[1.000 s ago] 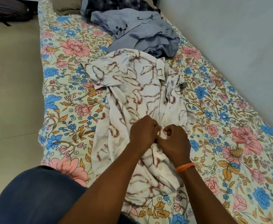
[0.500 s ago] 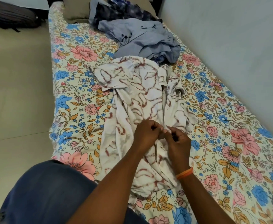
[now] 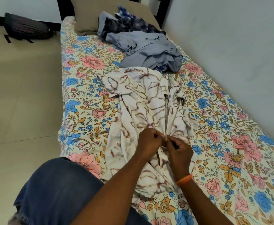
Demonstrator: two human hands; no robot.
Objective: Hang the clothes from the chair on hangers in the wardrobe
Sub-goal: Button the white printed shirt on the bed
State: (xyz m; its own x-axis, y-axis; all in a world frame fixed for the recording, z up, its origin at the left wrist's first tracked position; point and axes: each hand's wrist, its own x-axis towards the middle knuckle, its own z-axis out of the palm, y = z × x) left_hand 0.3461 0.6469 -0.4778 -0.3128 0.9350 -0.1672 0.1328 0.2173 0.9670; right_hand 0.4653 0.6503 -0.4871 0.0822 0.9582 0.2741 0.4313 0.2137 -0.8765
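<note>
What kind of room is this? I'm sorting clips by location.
Most likely a bedroom: a bed with a floral sheet, a pillow at its head, and shirts lying on it, including a white patterned shirt.

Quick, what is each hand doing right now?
Left hand: pinching the white patterned shirt at its front edge.
Right hand: pinching the same shirt.
</note>
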